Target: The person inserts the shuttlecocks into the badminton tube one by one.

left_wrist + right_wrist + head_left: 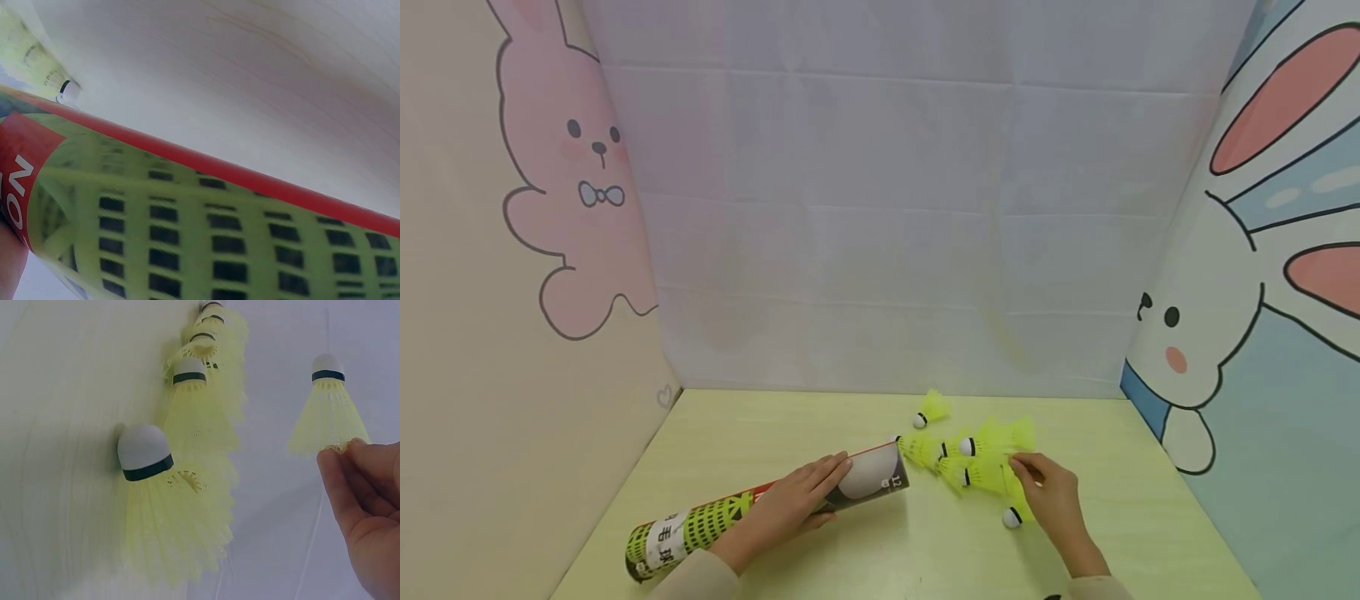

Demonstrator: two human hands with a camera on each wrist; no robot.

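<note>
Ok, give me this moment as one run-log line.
left hand: holds tube | right hand: pinches shuttlecock by skirt edge | other shuttlecocks: on table, most bunched together

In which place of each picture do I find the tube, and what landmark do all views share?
Head: the tube, lower left to centre, under the left hand.
Left wrist: across the lower part, slanting down rightward.
Right wrist: not in it.
Shared landmark: yellow shuttlecocks.
</note>
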